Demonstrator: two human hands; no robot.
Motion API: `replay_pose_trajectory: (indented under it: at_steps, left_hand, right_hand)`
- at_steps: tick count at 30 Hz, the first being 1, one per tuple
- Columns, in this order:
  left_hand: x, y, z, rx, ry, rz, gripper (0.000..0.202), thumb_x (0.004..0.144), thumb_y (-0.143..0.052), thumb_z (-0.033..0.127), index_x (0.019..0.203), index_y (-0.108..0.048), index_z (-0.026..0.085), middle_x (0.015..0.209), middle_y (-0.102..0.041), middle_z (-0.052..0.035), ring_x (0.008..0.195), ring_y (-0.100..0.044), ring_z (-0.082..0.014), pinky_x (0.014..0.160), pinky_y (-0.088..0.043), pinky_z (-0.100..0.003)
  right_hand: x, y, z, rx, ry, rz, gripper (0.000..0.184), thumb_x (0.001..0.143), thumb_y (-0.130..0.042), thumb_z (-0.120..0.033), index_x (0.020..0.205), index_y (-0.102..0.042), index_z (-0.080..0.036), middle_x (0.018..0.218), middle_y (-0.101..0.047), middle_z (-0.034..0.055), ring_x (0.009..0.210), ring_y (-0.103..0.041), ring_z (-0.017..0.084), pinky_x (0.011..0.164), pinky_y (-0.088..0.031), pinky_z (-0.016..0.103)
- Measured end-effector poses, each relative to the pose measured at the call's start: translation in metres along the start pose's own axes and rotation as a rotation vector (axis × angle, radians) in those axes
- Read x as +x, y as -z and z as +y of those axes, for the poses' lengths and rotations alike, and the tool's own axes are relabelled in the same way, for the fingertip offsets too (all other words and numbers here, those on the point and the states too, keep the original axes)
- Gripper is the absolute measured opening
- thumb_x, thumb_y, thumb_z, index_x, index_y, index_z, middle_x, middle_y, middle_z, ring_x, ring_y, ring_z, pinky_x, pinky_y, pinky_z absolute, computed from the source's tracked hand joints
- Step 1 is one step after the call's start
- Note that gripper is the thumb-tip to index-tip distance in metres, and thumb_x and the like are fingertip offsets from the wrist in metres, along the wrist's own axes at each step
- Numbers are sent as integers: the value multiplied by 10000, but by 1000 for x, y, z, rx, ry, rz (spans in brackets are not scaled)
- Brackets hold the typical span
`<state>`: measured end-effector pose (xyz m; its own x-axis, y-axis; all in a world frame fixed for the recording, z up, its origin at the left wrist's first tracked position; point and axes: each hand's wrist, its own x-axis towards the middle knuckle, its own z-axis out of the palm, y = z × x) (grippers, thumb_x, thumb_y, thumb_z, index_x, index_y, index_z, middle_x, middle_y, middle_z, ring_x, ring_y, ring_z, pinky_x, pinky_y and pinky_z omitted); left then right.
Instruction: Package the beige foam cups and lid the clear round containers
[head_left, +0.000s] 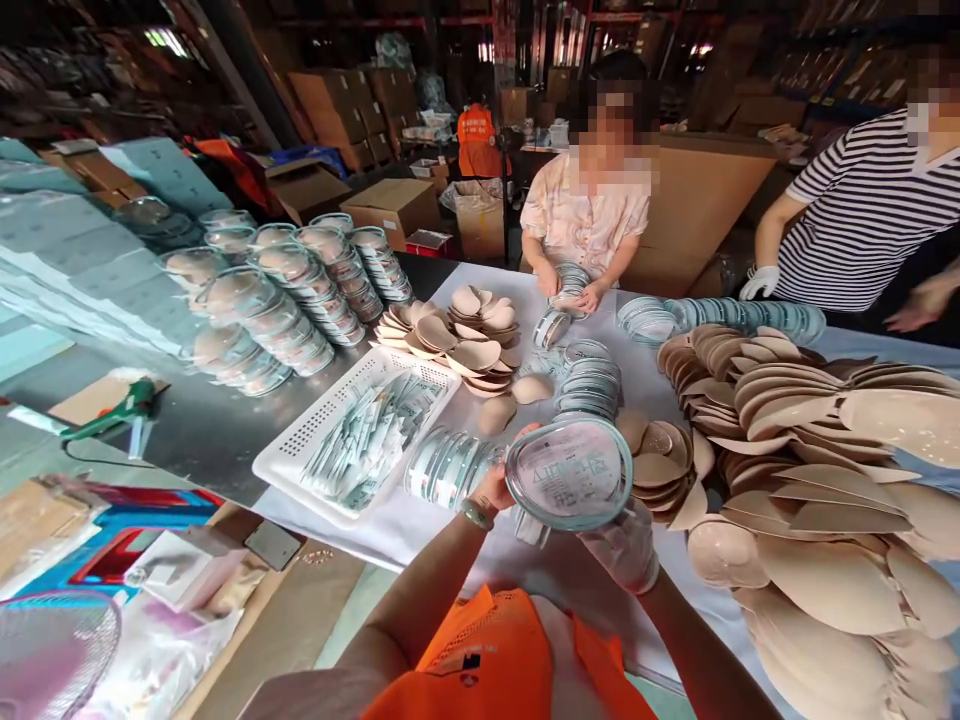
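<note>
Landmark: the white basket (300, 445) on the worktop (420, 525).

Far left of the basket, rows of filled round clear cases (281, 300) lie stacked on their sides, each showing a beige pad within. A green tool (120, 405) lies left of the basket.

The basket itself holds a loose heap of small pale sachets (367, 440).

Just right of the basket, a row of empty clear lids (448, 466) leans on edge. Behind the basket sits a small heap of beige pads (465, 340).

Right of the basket, close to us, we hold a round clear case (568, 472) up over the worktop, its printed face toward the camera. Our left hand (499, 485), bare, with a green bangle at the wrist, is closed on the case's left rim. Our right hand (626, 545), in a white glove, grips it from underneath.

Behind the case, a stack of clear case halves (589, 385). Across the worktop from the basket, a person's two hands (570, 290) work on more clear cases.

Far right of the basket, big fanned heaps of beige pads (810, 480) cover the worktop; a second person's white-gloved hand (759, 283) rests beyond them.
</note>
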<state>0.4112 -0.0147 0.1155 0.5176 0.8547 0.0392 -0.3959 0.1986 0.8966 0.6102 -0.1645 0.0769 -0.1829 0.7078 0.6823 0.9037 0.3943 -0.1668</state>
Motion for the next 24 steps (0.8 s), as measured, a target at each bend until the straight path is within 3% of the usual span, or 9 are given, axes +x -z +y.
replay_pose_trajectory:
  at_steps: [2,4,8,10,12,14,18,21,24]
  left_hand:
    - [4,-2,-7,11,66,33,1039,595,-586,986,1311,-686,240,1183,-761,-178,1232,-642,-440,911,-610,-575]
    - [11,2,-16,34,179,96,948,680,-631,919,1329,-653,229,1237,-745,-170,1148,-696,-396,875,-627,-523]
    - [18,28,-32,381,176,380,766,767,-776,677,1317,-600,173,1272,-717,-190,1028,-757,-321,860,-633,-463]
    - [13,41,-41,664,89,406,636,844,-719,614,1281,-630,162,1269,-723,-206,1110,-741,-335,951,-610,-502]
    - [2,47,-50,967,59,249,603,880,-710,544,1359,-630,187,1401,-678,-210,1331,-634,-380,1123,-496,-599]
    - [-9,46,-57,1295,117,27,839,786,-835,519,1521,-539,245,1621,-501,-191,1542,-387,-446,1232,-273,-730]
    - [-20,39,-64,1689,330,-321,1342,584,-966,601,1684,-249,324,1768,-123,-159,1617,-62,-516,1179,-48,-862]
    - [-20,44,-66,1788,335,-394,1402,587,-946,653,1697,-148,344,1775,-67,-138,1626,-55,-492,1196,-78,-843]
    - [-18,55,-70,1839,291,-410,1420,591,-902,730,1704,-127,308,1775,-73,-161,1619,-73,-511,1195,-96,-843]
  right_hand:
    - [1,1,5,-128,89,142,207,938,-700,-275,732,-712,-249,700,-629,31,815,-610,209,858,-541,396]
    - [8,-2,14,-221,49,138,123,933,-695,-186,824,-732,-230,777,-643,41,851,-589,203,875,-498,367]
    - [37,-26,47,-344,-334,-341,140,960,-664,-174,1069,-745,-207,999,-678,77,916,-595,205,816,-459,310]
    - [56,-48,69,-325,-518,-601,139,986,-641,-215,1083,-739,-198,1100,-671,96,995,-608,225,782,-450,300]
    - [75,-71,94,-322,-599,-730,176,1019,-579,-222,1078,-741,-183,1151,-659,122,1050,-608,243,753,-443,296]
    - [92,-87,117,-323,-603,-755,214,1026,-535,-195,1066,-744,-167,1137,-660,143,1052,-611,257,740,-446,303]
    - [97,-98,136,-313,-625,-709,256,1010,-515,-175,1174,-705,-125,1206,-639,192,1112,-609,311,862,-499,378]
    - [65,-98,104,-71,-706,-519,558,957,-649,-349,1442,-538,-95,1399,-551,240,1260,-566,330,1041,-496,430]
    - [17,-101,39,404,-957,-446,909,790,-771,-482,1546,-411,-128,1508,-498,231,1286,-588,316,1029,-543,436]
